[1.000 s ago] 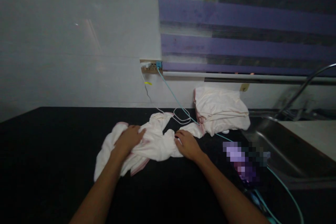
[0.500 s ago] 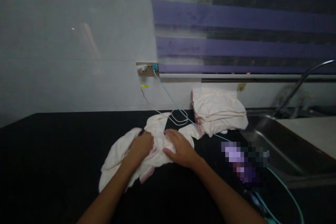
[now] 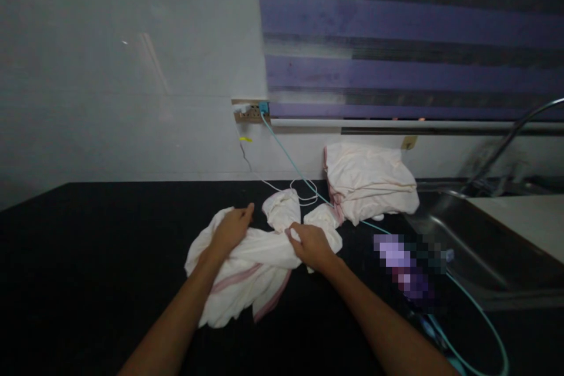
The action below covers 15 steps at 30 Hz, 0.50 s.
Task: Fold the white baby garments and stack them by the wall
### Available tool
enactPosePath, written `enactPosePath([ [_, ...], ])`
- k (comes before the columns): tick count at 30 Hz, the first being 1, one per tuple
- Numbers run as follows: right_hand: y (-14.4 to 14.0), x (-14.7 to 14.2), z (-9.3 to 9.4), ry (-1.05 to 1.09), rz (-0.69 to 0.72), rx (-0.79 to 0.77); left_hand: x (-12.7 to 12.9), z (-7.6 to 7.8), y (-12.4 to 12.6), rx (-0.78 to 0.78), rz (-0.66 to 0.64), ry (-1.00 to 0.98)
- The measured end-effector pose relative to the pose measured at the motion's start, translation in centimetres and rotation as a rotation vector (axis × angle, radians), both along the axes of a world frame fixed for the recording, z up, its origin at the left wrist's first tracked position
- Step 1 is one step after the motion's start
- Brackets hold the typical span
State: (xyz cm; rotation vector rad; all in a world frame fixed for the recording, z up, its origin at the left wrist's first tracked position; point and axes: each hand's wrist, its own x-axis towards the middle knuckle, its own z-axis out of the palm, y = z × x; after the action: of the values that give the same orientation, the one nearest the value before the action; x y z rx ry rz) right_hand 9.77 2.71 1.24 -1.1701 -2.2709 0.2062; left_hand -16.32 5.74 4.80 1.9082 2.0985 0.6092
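A crumpled white cloth [image 3: 259, 252] with pink edge stripes lies on the black countertop, part of it drawn out between my hands. My right hand [image 3: 312, 247] is closed, pinching the cloth at its right side between thumb and fingers. On the upper left part of the cloth, my left hand [image 3: 233, 229] is closed around the fabric, its fingertips partly hidden. Bunched parts of white fabric bulge beyond and beside my right hand. Behind on the right sits a folded stack of white cloth [image 3: 370, 182] with a pink edge, close to the bunched fabric.
A teal cable [image 3: 286, 155] runs from the wall socket [image 3: 251, 111] behind the cloths and along the right. A white cable [image 3: 306, 197] loops on the counter [image 3: 110, 258]. A blurred-out purple item [image 3: 403, 267] lies near the steel sink [image 3: 467, 247] and faucet [image 3: 497, 150].
The cloth has been pulled straighter between my hands, and its pink-striped lower part now spreads toward me. My right hand has gone from spread fingers to a pinch.
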Motion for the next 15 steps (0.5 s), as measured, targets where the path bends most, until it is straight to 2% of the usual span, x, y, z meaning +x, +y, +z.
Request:
enactPosePath([
  [3,0.1,0.2,0.1,0.021,-0.275,-0.022,-4.5,-0.3,0.8,0.051,0.2,-0.012],
  [5,0.3,0.4,0.1,0.102,-0.382,-0.036,-6.1,-0.4,1.0,0.044,0.221,0.005],
  [7,0.6,0.5,0.1,0.215,-0.431,-0.05,-5.8,-0.2,0.8,0.028,0.166,0.027],
  [9,0.9,0.7,0.0,0.351,-0.444,-0.049,-3.8,0.2,0.3,0.018,0.026,0.077],
  [11,1.3,1.0,0.0,0.496,-0.449,-0.027,-0.9,1.1,-0.7,-0.032,-0.216,0.067],
  [13,1.6,1.3,0.0,0.621,-0.452,0.005,1.8,2.2,-2.3,-0.211,-0.475,-0.042],
  [15,1.7,1.5,0.0,0.715,-0.44,0.038,3.7,3.3,-4.0,-0.5,-0.672,-0.179],
])
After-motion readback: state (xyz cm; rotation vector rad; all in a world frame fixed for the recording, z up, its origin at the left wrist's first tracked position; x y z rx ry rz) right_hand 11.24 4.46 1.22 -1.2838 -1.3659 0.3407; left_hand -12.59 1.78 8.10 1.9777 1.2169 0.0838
